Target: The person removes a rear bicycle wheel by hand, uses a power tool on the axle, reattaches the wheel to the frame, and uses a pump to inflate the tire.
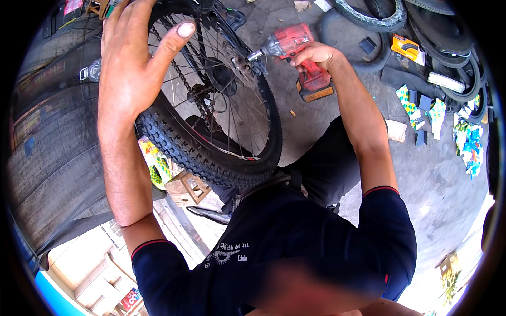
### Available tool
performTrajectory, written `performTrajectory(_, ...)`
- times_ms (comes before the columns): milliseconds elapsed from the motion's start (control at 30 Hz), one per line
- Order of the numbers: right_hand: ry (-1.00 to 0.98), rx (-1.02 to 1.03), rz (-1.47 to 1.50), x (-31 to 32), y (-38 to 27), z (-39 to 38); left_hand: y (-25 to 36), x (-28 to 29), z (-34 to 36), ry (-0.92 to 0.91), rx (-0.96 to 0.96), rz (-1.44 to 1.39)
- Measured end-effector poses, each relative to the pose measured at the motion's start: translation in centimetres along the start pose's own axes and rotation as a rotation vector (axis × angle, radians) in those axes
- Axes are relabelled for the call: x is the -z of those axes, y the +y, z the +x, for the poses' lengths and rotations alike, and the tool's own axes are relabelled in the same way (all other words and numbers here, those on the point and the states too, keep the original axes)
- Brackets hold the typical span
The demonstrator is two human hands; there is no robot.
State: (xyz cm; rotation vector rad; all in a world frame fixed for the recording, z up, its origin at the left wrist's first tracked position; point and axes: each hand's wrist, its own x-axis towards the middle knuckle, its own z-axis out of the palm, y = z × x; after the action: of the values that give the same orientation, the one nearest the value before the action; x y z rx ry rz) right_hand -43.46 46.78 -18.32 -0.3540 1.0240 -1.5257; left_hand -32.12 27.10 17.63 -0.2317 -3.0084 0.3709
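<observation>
My right hand [318, 53] is closed round the handle of a red cordless impact wrench [289, 40] with a black and yellow battery at its base. The silver socket [256, 55] on its nose points left and meets the hub area at the right side of a bicycle wheel. The knobby black tyre [203, 164] stands upright against my lap. My left hand [128, 71] lies over the far left side of the tyre, fingers stretched out and thumb apart. A chain [182, 68] runs along the frame between the hands. The exact contact of my left fingers cannot be made out.
Several loose tyres and tubes [369, 21] lie at the far right, near an orange box [407, 49] and crumpled green-yellow wrappers [414, 108]. A dark padded surface [58, 121] rises on my left. A small wooden stool [185, 188] stands below the wheel.
</observation>
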Motion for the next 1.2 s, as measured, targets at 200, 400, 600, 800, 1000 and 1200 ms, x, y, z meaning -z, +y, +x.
performTrajectory(200, -0.056, 0.105, -0.001, 1.5, 1.9, 1.4, 0.4, -0.5, 0.2, 0.019, 0.018, 0.013)
performTrajectory(400, -0.049, 0.144, 0.010, 0.7, 2.3, 1.5, 1.0, -0.7, 0.0, 0.056, 0.013, 0.028)
performTrajectory(600, -0.038, 0.162, 0.006, 1.1, 2.5, 2.0, -0.1, -1.4, 0.2, 0.085, -0.035, 0.045)
performTrajectory(800, -0.036, 0.153, -0.004, 1.0, 2.3, 2.1, 1.1, -0.6, 0.0, 0.009, 0.023, 0.076)
performTrajectory(1000, -0.014, 0.187, 0.006, 1.0, 2.9, 2.5, 1.0, -0.7, -0.2, 0.054, -0.023, 0.059)
performTrajectory(1200, 0.057, 0.103, -0.082, 2.1, 1.9, 1.6, -0.2, -0.7, 0.9, -0.001, 0.035, -0.030)
